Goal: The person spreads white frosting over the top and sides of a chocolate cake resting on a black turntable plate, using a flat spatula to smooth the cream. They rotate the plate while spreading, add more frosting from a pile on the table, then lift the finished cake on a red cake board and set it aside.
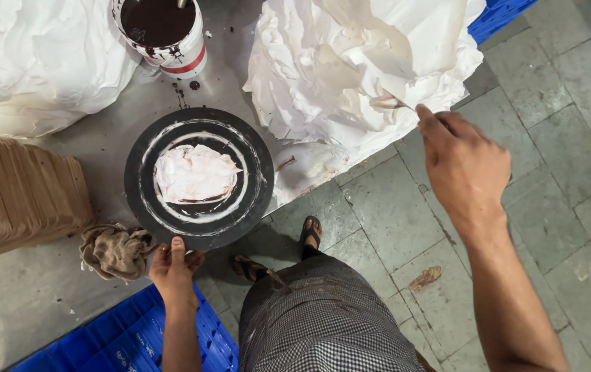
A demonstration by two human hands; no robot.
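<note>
Step in hand, as judged: coating a white piece (195, 172) lying centred on the black round disc (199, 178) on the tabletop (26, 296).

Left hand (173, 267): at the disc's 6 o'clock edge, fingers closed on its rim, steadying it.

Right hand (462, 164): at 3 o'clock of the disc, well apart, fingers clamped on a thin brush handle (405, 105) touching the white pile (364, 69).

Paint can (162, 31) of dark liquid at 12 o'clock.

Next move likely calls for a steady disc.

A workshop: grey stone-tiled floor (550, 138), glue can (164, 31), paper heaps (357, 69), cardboard stack (19, 193), blue crates (130, 337).
</note>
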